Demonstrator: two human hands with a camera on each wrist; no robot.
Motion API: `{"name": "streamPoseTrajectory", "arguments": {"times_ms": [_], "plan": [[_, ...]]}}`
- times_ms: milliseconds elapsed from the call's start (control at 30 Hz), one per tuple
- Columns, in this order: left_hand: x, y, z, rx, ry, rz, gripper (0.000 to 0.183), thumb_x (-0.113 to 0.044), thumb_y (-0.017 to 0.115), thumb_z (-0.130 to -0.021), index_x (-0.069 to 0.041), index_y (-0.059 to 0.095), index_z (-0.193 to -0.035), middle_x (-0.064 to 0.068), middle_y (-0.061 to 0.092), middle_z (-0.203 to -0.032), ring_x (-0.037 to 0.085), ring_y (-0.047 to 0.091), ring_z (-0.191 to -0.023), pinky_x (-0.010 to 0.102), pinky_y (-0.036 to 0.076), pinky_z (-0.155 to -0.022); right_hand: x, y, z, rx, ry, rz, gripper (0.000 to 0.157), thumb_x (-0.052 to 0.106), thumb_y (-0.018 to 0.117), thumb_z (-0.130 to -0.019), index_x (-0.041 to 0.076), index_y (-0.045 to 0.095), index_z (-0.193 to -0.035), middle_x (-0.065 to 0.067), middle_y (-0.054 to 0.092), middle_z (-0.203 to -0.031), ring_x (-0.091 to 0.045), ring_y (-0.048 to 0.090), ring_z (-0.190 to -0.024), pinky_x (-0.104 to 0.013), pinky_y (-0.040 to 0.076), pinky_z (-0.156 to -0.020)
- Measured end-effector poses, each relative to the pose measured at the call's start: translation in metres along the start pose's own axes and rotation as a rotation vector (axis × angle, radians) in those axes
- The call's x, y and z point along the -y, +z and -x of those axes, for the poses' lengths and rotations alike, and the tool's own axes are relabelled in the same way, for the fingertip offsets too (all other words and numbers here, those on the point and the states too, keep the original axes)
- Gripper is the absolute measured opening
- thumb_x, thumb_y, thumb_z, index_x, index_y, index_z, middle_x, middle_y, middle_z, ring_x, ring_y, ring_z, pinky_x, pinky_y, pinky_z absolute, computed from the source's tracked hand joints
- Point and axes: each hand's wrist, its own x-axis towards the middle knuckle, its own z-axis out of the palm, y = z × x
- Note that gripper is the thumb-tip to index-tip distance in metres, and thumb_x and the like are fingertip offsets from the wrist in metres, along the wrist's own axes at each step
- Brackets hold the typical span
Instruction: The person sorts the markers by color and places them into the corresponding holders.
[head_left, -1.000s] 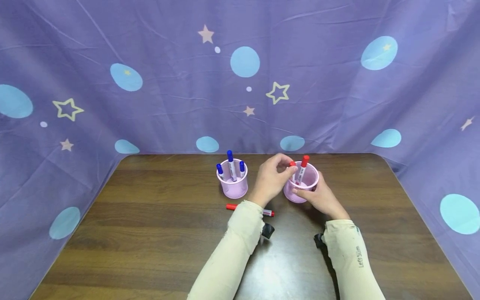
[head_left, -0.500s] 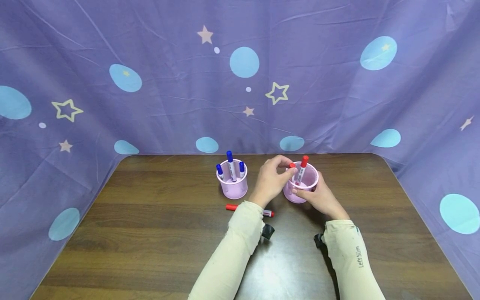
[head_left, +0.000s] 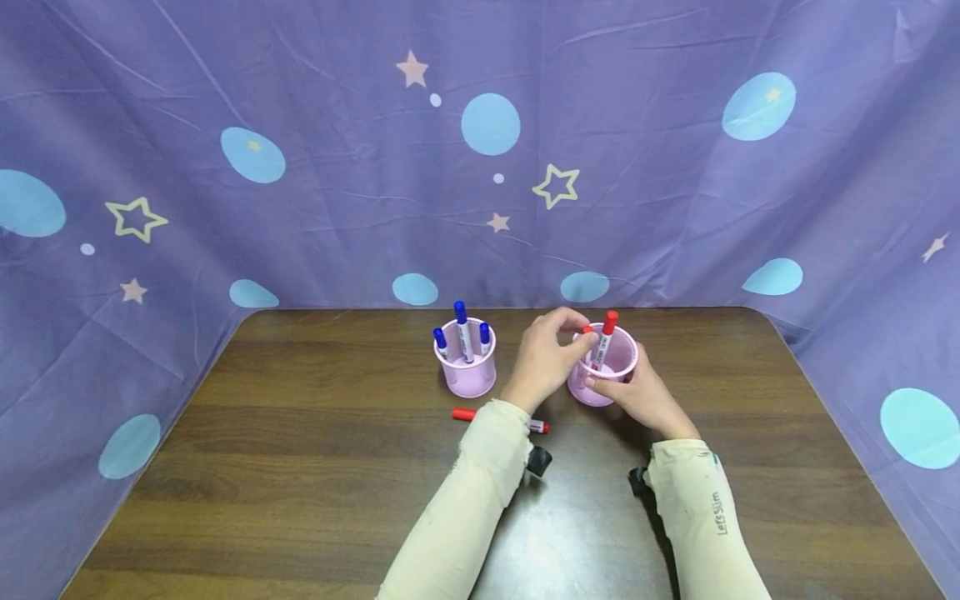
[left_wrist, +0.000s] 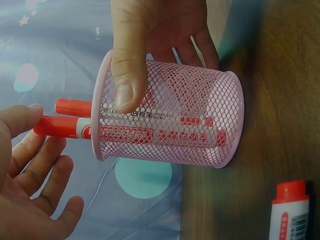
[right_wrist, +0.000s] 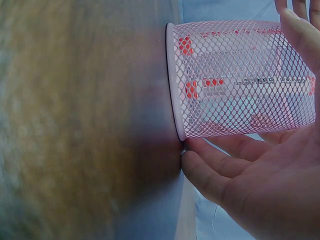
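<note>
My left hand [head_left: 542, 358] pinches the red cap of a red-and-white marker [left_wrist: 59, 126] between thumb and fingertips. That marker's body stands inside a pink mesh pen cup [head_left: 590, 393], and its lower end is near the cup's floor in the left wrist view. A second red marker [head_left: 604, 340] leans beside it in the same cup. Around the cup's right side, my right hand [head_left: 652, 400] grips, with the thumb across the near wall and fingers behind, as the right wrist view [right_wrist: 260, 175] also shows.
To the left stands another pink pen cup [head_left: 470, 382] with three blue-capped markers [head_left: 463, 332]. A red marker [head_left: 538, 427] lies on the wooden table [head_left: 315, 467], partly hidden by my left forearm. A purple patterned cloth [head_left: 337, 167] hangs behind the table.
My left hand and the marker cap it pinches have shifted very slightly to the right. The right hand and the cup stay where they were.
</note>
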Motion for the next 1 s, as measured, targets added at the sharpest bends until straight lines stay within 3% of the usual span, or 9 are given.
{"name": "streamPoseTrajectory", "arguments": {"times_ms": [1000], "plan": [[-0.0073, -0.0040, -0.0029, -0.017, 0.036, -0.009, 0.014, -0.023, 0.076, -0.091, -0.012, 0.074, -0.100, -0.006, 0.070, -0.100, 0.012, 0.060, -0.102, 0.029, 0.045, -0.092, -0.0011, -0.0010, -0.0008, 0.012, 0.001, 0.006, 0.092, 0.011, 0.080, -0.085, -0.009, 0.018, -0.151, -0.033, 0.045, -0.136, -0.046, 0.048, -0.124, -0.055, 0.038, -0.104]]}}
